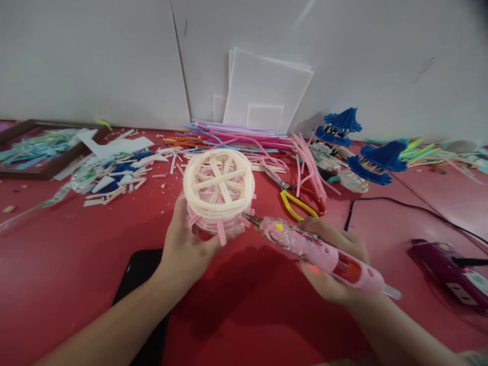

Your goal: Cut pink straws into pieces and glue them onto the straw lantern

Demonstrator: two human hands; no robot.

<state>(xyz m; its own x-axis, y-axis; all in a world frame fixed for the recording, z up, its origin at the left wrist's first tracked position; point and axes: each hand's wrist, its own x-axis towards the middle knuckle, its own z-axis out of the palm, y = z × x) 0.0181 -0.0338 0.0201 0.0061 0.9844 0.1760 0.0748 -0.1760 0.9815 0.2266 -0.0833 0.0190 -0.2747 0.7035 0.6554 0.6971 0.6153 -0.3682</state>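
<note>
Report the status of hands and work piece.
Left hand holding round cream-and-pink fuzzy wheel. Right hand gripping pink tubular glue gun, nozzle at wheel's edge. Red-and-yellow-handled metal scissors lying near right hand.

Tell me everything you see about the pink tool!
The pink tool is thick and stick-shaped, and looks like plastic, with messy crust and a yellow spot near its narrow, metal-looking tip. A side opening shows red-orange inside, and a whitish stick pokes from its back end. It slants in the right hand, tip close to the lower side of the round cream-and-pink piece; I can't tell if they touch.
</note>
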